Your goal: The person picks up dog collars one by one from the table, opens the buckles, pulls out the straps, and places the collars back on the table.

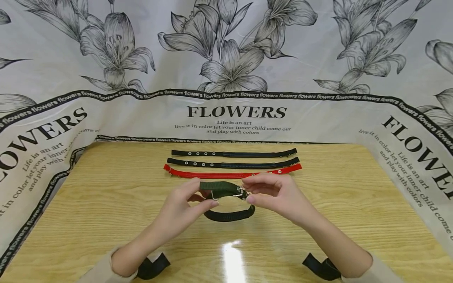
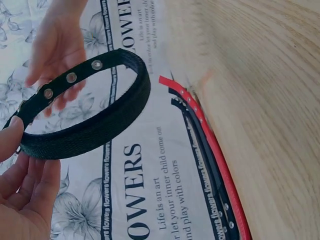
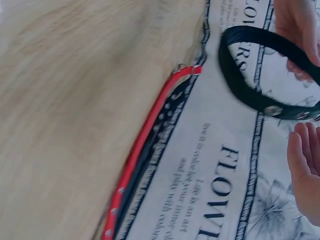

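A dark green strap collar (image 1: 230, 216) with metal eyelets is closed into a loop, raised off the table in the head view. My left hand (image 1: 182, 208) pinches it at the left, thumb against the band. In the left wrist view the collar (image 2: 115, 117) shows its round shape, with the left hand (image 2: 27, 190) at its near end. My right hand (image 1: 283, 196) is at the metal buckle (image 1: 242, 192), its thumb and fingers extended and spread around it. In the right wrist view the right hand's (image 3: 307, 175) straight fingers sit just below the collar (image 3: 237, 90); firm contact cannot be told.
Behind the hands, a red collar (image 1: 212, 175) and two black collars (image 1: 247, 155) lie straight, side by side, on the wooden table (image 1: 106, 220). A white cloth (image 1: 311, 125) printed with flowers and lettering stands behind and along the sides.
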Motion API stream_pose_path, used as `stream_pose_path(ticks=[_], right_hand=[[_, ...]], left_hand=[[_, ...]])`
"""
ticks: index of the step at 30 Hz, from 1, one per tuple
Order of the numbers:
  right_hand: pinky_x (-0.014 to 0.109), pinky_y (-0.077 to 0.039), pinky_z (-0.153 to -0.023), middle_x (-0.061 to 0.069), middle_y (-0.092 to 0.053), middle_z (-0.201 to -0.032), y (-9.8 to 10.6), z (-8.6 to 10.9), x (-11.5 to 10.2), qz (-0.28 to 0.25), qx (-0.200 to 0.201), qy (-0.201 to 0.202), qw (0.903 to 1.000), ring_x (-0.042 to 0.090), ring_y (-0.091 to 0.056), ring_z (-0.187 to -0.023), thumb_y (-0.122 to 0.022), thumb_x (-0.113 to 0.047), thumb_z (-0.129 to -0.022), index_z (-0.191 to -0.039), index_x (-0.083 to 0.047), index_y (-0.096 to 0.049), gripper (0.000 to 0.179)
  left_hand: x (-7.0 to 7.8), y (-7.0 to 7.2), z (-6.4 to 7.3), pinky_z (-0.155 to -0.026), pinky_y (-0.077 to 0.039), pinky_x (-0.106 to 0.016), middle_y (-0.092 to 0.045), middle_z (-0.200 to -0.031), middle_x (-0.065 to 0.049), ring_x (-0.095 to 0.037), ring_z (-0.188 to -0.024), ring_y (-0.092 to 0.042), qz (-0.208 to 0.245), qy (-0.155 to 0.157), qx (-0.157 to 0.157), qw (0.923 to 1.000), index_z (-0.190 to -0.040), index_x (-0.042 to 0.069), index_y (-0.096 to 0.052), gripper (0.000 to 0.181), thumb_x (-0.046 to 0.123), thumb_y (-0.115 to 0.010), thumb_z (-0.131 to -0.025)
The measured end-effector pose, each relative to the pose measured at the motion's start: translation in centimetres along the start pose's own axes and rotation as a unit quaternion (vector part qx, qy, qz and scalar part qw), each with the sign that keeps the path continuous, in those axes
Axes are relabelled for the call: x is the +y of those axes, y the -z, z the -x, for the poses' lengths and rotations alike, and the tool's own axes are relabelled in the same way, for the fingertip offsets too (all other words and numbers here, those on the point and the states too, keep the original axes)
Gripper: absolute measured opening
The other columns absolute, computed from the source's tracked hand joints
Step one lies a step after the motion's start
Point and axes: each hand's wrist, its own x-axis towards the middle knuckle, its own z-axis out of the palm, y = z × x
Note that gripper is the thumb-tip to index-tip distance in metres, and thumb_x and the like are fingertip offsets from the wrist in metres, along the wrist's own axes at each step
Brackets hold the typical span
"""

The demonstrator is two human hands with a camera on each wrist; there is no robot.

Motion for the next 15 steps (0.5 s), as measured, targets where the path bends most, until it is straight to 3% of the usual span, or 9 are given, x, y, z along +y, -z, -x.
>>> stream_pose_path(ticks=[5,15], right_hand=[[0.027,-0.053,-0.08,0.013,-0.064,-0.109,0.2,0.4,2.1,0.001,-0.005,-0.031,0.9995,0.018,-0.064,-0.095,-0.071,-0.013,-0.083,-0.113,0.0,-0.064,0.034],[0.029,-0.054,-0.078,0.015,-0.064,-0.106,-0.1,0.6,3.1,-0.008,0.003,-0.021,0.9997,0.018,-0.065,-0.091,-0.07,-0.011,-0.084,-0.107,0.003,-0.066,0.028]], left_hand=[[-0.1,0.3,0.2,-0.07,-0.056,-0.027,-0.061,-0.088,0.003,-0.012,-0.081,-0.06,0.032,0.055,0.016,0.9979,-0.096,0.009,-0.067,0.022,0.0,-0.074,-0.077],[-0.4,0.2,0.2,-0.068,-0.056,-0.028,-0.062,-0.087,-0.002,-0.016,-0.082,-0.059,0.057,0.089,0.018,0.9943,-0.101,0.008,-0.069,0.024,0.001,-0.073,-0.078]])
